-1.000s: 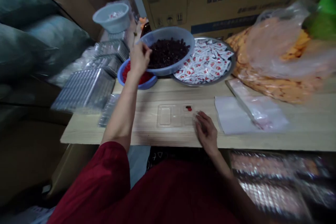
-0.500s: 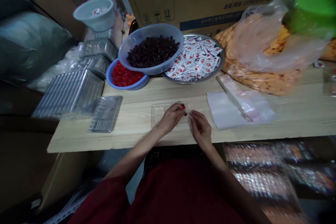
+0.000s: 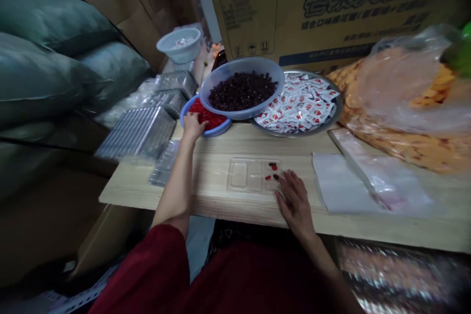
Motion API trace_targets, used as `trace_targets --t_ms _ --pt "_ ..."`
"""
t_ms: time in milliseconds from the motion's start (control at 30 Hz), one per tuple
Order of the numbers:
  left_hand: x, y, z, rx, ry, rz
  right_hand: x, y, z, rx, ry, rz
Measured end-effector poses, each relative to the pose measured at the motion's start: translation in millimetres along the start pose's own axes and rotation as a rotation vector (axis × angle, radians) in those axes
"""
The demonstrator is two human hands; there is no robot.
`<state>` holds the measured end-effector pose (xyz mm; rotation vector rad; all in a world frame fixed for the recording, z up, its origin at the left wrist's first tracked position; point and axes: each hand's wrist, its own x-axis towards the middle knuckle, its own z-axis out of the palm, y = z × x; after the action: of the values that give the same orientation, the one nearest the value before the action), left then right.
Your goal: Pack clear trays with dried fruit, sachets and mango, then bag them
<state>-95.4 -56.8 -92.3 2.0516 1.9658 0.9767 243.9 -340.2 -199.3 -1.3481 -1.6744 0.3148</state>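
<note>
My left hand [image 3: 194, 127] reaches over the near left rim of a small blue bowl [image 3: 220, 131] of red dried-fruit-like pieces [image 3: 200, 110]. Its thumb and fingers are apart, with nothing visible between them. On the table lies a clear plastic tray [image 3: 231, 176] with compartments. In its right part are a few pieces, red [image 3: 268, 177] and dark [image 3: 272, 164]. Beside the tray's right edge rests my right hand [image 3: 294, 195], fingers stretched and apart, holding nothing I can see.
A bowl of dark dried pieces [image 3: 245, 91] overlaps the blue bowl and a metal basin [image 3: 340, 108] of white sachets. Stacked clear trays [image 3: 138, 130] stand at left. White sheets [image 3: 331, 181] and a bag of orange pieces [image 3: 386, 132] lie at right. A big carton [image 3: 290, 29] stands behind.
My left hand has left the tray and moved to the red pieces in the blue bowl. My right hand has opened beside the tray. The view has swung left.
</note>
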Motion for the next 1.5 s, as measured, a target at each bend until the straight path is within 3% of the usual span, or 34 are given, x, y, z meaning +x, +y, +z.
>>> trace_targets --t_ms 100,167,400,600,700,833,933,1000,1133,1200,1333,1500 --pt "14 -13 7.4 0.036 -0.11 -0.117 -3 3 3 0.062 0.043 0.017" --pt "14 -16 8.2 -0.012 -0.103 -0.173 -4 4 5 0.085 0.061 0.036" --pt "2 -21 1.8 -0.252 0.174 -0.123 -6 5 5 0.13 0.076 0.088" --pt "21 10 -15.2 -0.317 0.408 -0.013 -7 5 5 0.157 0.091 0.154" --pt "38 25 -27.7 -0.222 0.277 0.05 -5 2 4 0.177 0.112 0.177" --pt "51 22 -36.7 -0.144 -0.007 -0.036 -4 1 2 0.192 0.119 0.206" --pt "46 11 -37.0 -0.159 -0.013 -0.056 -5 2 2 0.197 0.132 0.213" --pt "36 7 -32.6 -0.104 0.0 -0.052 -5 3 2 0.201 0.14 0.211" --pt "14 11 -11.8 0.162 -0.282 -0.132 -2 1 1 0.206 0.147 0.212" --pt "8 12 -0.9 0.265 -0.342 -0.172 0 -2 0 0.202 0.143 0.211" --pt "8 0 10.1 0.192 -0.25 -0.112 1 -6 -4 0.201 0.157 0.213" --pt "-6 -9 10.5 -0.095 0.099 0.028 -1 -4 -6 0.169 0.146 0.246"
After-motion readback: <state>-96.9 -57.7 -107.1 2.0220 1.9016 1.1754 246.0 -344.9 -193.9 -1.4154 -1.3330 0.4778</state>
